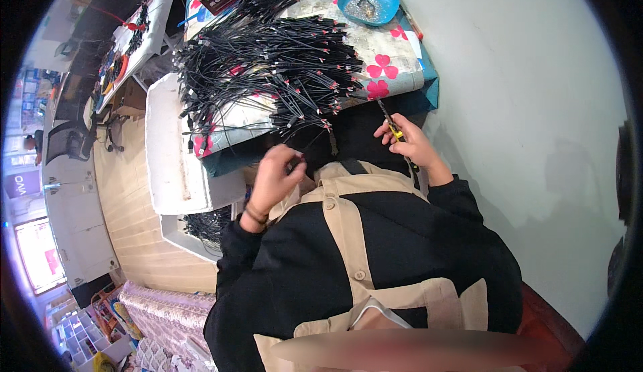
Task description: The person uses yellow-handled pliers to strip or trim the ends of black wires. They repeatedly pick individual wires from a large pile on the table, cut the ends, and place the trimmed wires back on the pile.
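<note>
My left hand (276, 174) is closed near the table's front edge, its fingers curled round the end of a thin black cable; what lies inside the fingers is partly hidden. My right hand (414, 145) grips a slim black-and-yellow hand tool (396, 131), its dark tip pointing up and away toward the table edge. The tool's exact kind is not clear. In front of both hands a large heap of short black cables (268, 64) with small connectors and reddish ends covers much of the table (395, 81), some ends hanging over the front edge.
A blue dish (385, 14) holding glittery bits and a dark lump stands at the far right of the table. Left of the table is a white foam box (164, 164), with more black cables (207, 225) in a box below. A pale wall (502, 91) rises on the right.
</note>
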Demonstrator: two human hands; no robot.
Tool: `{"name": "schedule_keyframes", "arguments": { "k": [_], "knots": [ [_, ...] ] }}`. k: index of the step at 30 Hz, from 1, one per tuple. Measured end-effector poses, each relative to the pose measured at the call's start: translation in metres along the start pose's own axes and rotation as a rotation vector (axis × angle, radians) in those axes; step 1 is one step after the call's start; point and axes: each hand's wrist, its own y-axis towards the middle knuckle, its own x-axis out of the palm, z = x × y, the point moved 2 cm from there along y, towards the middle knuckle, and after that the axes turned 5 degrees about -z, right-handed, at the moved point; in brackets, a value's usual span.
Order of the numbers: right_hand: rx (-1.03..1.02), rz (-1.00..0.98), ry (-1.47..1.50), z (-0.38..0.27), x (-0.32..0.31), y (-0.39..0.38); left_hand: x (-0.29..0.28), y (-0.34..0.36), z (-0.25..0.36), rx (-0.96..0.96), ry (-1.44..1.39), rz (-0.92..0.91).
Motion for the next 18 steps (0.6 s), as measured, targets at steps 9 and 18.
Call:
{"name": "schedule_keyframes", "arguments": {
  "k": [9, 18],
  "knots": [
    [-0.061, -0.155, -0.131, -0.019, 0.021, 0.030, -0.070, -0.019, 0.045, -0.097, -0.266, 0.289],
    [-0.110, -0.091, -0.147, -0.050, 0.013, 0.032, -0.144, 0.085, 0.091, 0.538, 0.757, 0.498]
  ]
}}
